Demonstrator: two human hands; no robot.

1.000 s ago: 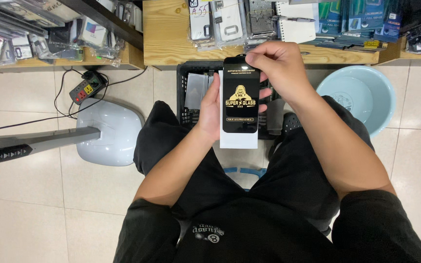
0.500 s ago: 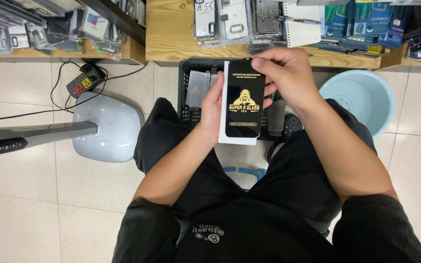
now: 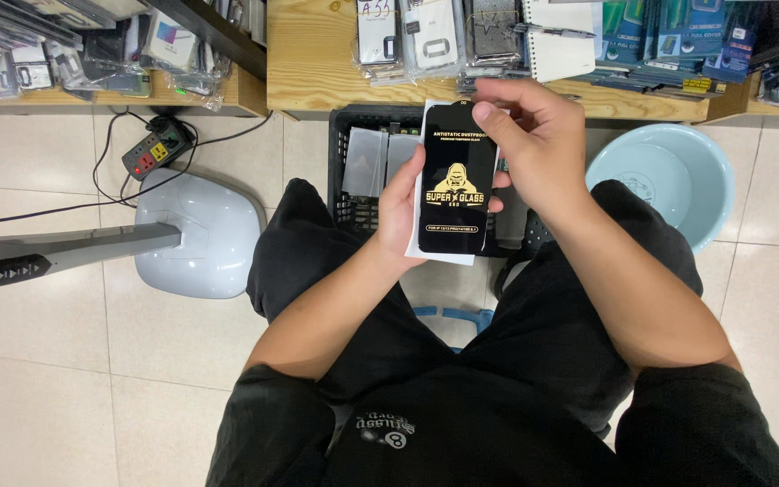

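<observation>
Floor at the left is occupied by one grey fan base (image 3: 196, 233) and one power strip (image 3: 157, 148). One black screen-protector sleeve (image 3: 458, 185) is cradled upright in the left hand (image 3: 400, 209), fingers wrapped behind; its top is pinched by the right hand (image 3: 534, 144). Its white insert appears partly drawn out, not yet freed. One black basket (image 3: 353, 122) and one pale blue basin (image 3: 678, 171) lie beyond.

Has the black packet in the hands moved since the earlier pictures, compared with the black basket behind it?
Yes, slightly. The black packet now reaches a little higher over the black basket, its top nearer the wooden shelf edge.
</observation>
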